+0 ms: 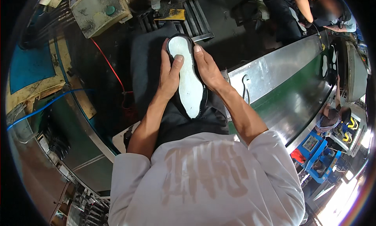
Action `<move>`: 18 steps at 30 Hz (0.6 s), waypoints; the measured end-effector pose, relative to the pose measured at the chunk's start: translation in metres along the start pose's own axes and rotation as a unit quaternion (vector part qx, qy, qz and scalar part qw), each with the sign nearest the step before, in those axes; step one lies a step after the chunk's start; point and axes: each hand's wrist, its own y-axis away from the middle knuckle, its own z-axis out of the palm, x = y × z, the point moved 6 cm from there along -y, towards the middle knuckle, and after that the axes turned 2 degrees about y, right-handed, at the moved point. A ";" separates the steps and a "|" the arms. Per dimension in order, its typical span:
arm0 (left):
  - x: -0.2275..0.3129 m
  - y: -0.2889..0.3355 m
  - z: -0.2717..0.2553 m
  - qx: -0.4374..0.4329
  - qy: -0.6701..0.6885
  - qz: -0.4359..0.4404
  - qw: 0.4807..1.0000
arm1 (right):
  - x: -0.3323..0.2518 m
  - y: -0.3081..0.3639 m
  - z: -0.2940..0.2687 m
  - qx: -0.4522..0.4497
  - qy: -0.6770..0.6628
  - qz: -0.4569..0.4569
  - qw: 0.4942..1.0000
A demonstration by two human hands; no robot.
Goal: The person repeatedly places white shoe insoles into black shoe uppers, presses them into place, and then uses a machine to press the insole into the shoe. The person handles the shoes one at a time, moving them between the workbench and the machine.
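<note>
A black shoe upper with a white, sole-shaped underside point(188, 79) is held over my lap, its bottom turned up toward me. My left hand point(170, 75) grips its left edge near the far end, with the thumb lying on the white surface. On the opposite side my right hand point(208, 69) is closed round the dark rim, thumb along the edge. The fingers of both hands are partly hidden beneath the shoe. The shoe's near end rests close to my dark trousers point(172, 122).
To my right runs a green conveyor belt point(288, 91) beside a metal ledge point(270, 71) with a dark hook point(246, 87). White-bottomed shoe parts point(324, 65) lie on its far end. Two people work at the right. A grimy metal box point(98, 12) and red cable point(105, 59) are ahead left.
</note>
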 end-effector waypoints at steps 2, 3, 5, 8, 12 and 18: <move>0.000 0.004 0.000 0.014 -0.036 0.002 0.999 | -0.004 0.003 -0.002 0.040 0.132 0.017 0.990; 0.004 0.004 0.001 0.021 -0.053 0.007 0.998 | -0.009 0.005 -0.003 0.060 0.200 0.022 0.978; -0.001 0.006 0.000 0.046 -0.063 0.018 0.997 | -0.005 0.010 0.000 0.057 0.203 -0.016 0.977; 0.012 0.000 0.002 0.052 -0.036 0.024 0.998 | 0.006 0.012 0.002 -0.015 -0.043 0.036 0.998; 0.005 0.001 -0.002 0.040 0.028 0.008 0.999 | 0.016 0.023 0.002 -0.021 -0.043 0.059 0.997; 0.000 0.000 -0.003 0.188 0.090 -0.038 0.977 | -0.048 0.096 0.023 0.018 0.443 -0.141 0.885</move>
